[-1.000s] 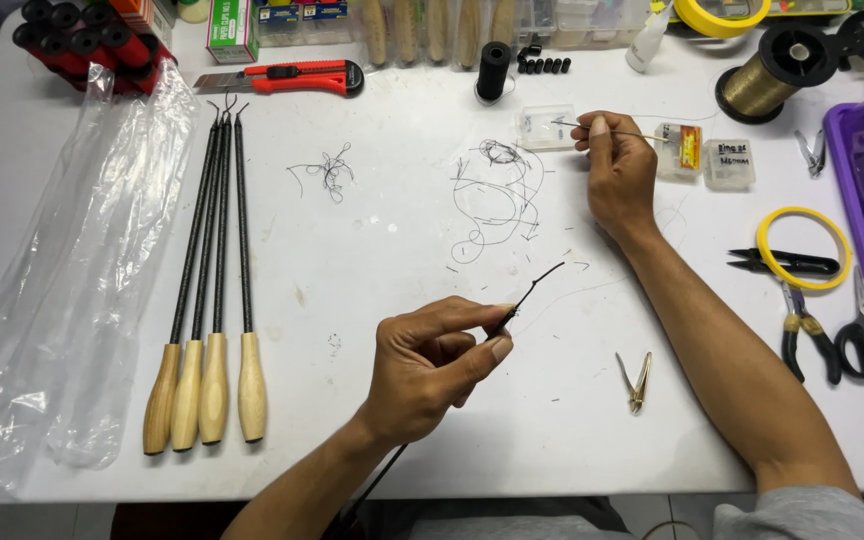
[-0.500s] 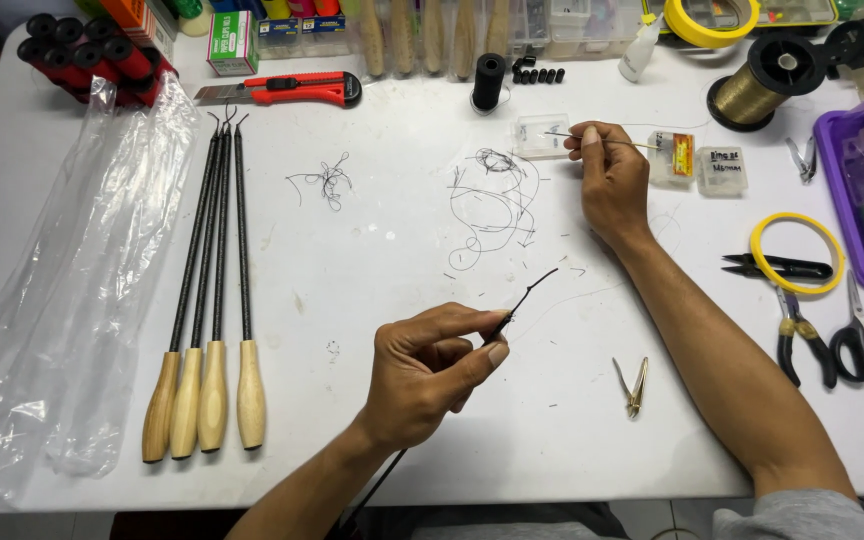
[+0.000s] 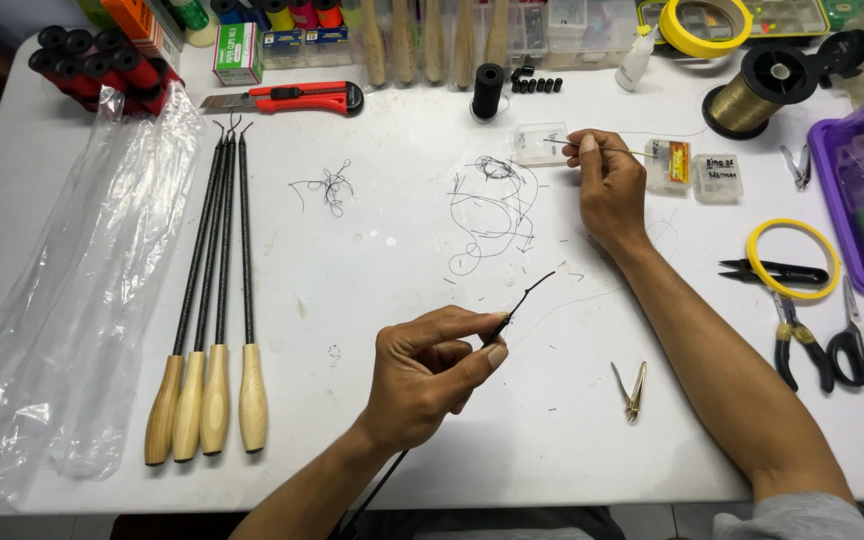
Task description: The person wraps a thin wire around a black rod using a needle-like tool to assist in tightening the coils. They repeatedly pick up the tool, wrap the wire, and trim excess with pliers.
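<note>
A thin black rod sits just below the middle of the frame, pinched between thumb and forefinger of the left hand; those fingers are closed on it, and its shaft runs down out of the bottom edge. Its bent tip points up and right, free in the air above the tabletop. In the upper right of centre the right hand has its fingers closed on a fine pale thread, which is so thin it is hard to follow. It rests beside a small clear box.

The thread could slip unseen from so light a pinch, or catch in the loose black thread tangle lying just left of that hand. The rod tip, held only near its end, may waver and miss. The small tweezers at lower right lie near the right forearm and could be swept off
</note>
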